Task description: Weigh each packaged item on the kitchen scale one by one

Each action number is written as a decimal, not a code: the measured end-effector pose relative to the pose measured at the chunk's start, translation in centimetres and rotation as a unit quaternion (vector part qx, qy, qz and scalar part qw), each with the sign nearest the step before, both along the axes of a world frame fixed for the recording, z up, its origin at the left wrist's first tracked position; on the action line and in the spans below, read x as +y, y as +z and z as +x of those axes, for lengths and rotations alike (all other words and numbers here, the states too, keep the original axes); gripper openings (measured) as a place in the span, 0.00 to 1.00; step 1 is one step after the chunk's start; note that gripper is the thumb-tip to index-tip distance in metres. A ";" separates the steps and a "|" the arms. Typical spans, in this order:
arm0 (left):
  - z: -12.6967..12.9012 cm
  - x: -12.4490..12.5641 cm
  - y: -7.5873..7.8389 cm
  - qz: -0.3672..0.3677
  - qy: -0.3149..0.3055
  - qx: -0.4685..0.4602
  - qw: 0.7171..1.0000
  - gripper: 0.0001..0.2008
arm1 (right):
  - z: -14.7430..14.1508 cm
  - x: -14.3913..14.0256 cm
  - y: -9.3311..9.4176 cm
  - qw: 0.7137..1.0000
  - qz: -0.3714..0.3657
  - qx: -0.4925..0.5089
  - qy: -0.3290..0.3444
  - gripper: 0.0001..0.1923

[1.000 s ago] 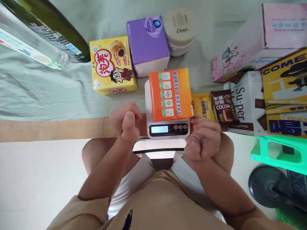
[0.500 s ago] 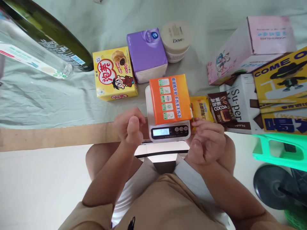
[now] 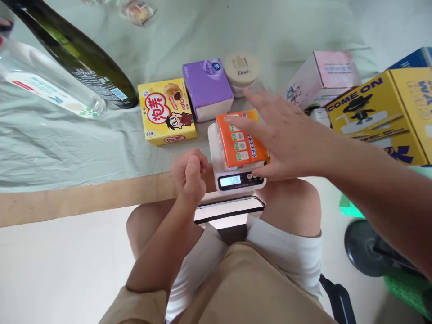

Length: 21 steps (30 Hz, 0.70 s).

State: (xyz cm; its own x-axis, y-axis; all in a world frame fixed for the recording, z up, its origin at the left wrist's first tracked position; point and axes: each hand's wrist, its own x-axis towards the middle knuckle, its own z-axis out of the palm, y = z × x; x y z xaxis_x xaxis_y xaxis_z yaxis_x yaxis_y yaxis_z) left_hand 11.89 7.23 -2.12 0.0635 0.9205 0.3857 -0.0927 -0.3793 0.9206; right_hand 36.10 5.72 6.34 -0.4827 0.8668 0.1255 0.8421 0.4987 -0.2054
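Note:
An orange soap pack (image 3: 238, 148) lies on a white digital kitchen scale (image 3: 218, 155), whose lit display reads 526. Over the pack's right side, my right hand (image 3: 286, 135) is open with its fingers spread; whether they touch the pack I cannot tell. The thumb is by the buttons on the scale's front. My left hand (image 3: 189, 174) is a closed fist left of the scale, with nothing visible in it. Behind the scale stand a yellow puff snack box (image 3: 167, 112), a purple tissue pack (image 3: 207, 87) and a Dove jar (image 3: 241, 72).
A green glass bottle (image 3: 91, 63) and a clear bottle (image 3: 50, 81) lie at the left. To the right are a pink box (image 3: 334, 74) and a yellow COME ON box (image 3: 374, 117). A small wrapped snack (image 3: 138, 11) lies far back. The wooden table edge (image 3: 84, 198) runs along the front.
My right hand has moved from in front of the scale's right corner up over the soap pack, and its fingers have spread. My left fist stays beside the scale. The view has shifted.

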 end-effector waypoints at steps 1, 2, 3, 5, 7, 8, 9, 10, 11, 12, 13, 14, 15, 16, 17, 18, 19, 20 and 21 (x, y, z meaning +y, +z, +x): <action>-0.1 0.0 0.0 0.000 -0.002 -0.004 1.000 0.33 | 0.2 0.8 -0.1 1.000 -0.012 -0.010 0.016 0.66; -0.1 0.0 0.0 0.002 -0.004 -0.008 1.000 0.33 | 0.3 1.5 -0.2 0.999 -0.018 -0.012 0.029 0.64; -0.2 0.0 0.0 0.003 -0.003 -0.011 1.000 0.33 | 0.4 2.1 -0.3 0.999 -0.020 -0.007 0.040 0.61; -0.4 0.1 0.1 0.003 0.002 -0.016 1.000 0.33 | 0.4 3.2 -0.5 0.998 -0.020 -0.001 0.065 0.58; -0.5 0.1 0.2 -0.002 0.007 -0.020 1.000 0.33 | 0.2 4.1 -0.6 0.996 -0.026 -0.010 0.089 0.57; -0.6 0.1 0.2 -0.004 0.007 -0.023 1.000 0.33 | 0.0 4.4 -0.7 0.995 -0.027 -0.013 0.095 0.58; -0.6 0.1 0.2 -0.004 0.006 -0.027 1.000 0.32 | -0.1 4.7 -0.7 0.995 -0.028 -0.015 0.098 0.58; -0.7 0.1 0.2 -0.002 0.002 -0.031 1.000 0.32 | -0.3 4.9 -0.7 0.995 -0.029 -0.014 0.099 0.57; -0.7 0.1 0.2 0.000 -0.001 -0.035 0.999 0.31 | -0.4 5.1 -0.6 0.995 -0.028 -0.010 0.099 0.56; -0.7 0.1 0.3 0.003 -0.005 -0.038 0.999 0.30 | -0.4 5.2 -0.3 0.995 -0.029 -0.004 0.100 0.54; -0.7 0.1 0.3 0.006 -0.006 -0.040 0.999 0.30 | -0.2 5.4 0.1 0.994 -0.031 0.002 0.100 0.51; -0.8 0.1 0.3 0.008 -0.006 -0.041 0.999 0.30 | 0.1 5.5 0.6 0.995 -0.036 0.013 0.096 0.47; -0.8 0.1 0.3 0.010 -0.006 -0.042 0.999 0.30 | 0.6 5.6 1.4 0.995 -0.042 0.030 0.082 0.41; -0.8 0.1 0.4 0.013 -0.005 -0.044 0.999 0.30 | 1.3 5.8 2.3 0.996 -0.050 0.048 0.062 0.35; -0.8 0.1 0.4 0.014 -0.005 -0.048 0.999 0.30 | 2.0 5.9 3.2 0.996 -0.060 0.058 0.034 0.31; -0.9 0.2 0.4 0.016 -0.006 -0.053 0.998 0.30 | 2.7 6.0 4.2 0.996 -0.069 0.054 0.001 0.31; -0.9 0.2 0.4 0.018 -0.009 -0.056 0.998 0.30 | 3.5 6.1 5.2 0.996 -0.072 0.035 -0.033 0.36; -0.9 0.3 0.3 0.020 -0.012 -0.059 0.998 0.29 | 4.2 6.2 6.1 0.995 -0.072 0.005 -0.067 0.42; -0.8 0.3 0.3 0.021 -0.013 -0.060 0.998 0.29 | 4.8 6.4 6.9 0.992 -0.068 -0.031 -0.100 0.45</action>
State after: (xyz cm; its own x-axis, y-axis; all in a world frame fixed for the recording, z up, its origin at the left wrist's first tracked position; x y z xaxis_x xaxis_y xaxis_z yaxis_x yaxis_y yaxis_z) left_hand 11.06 7.57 -1.82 0.0387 0.9017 0.4307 -0.2111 -0.4139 0.8855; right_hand 40.90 12.08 13.20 -0.3029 0.9527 -0.0232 0.9344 0.2921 -0.2039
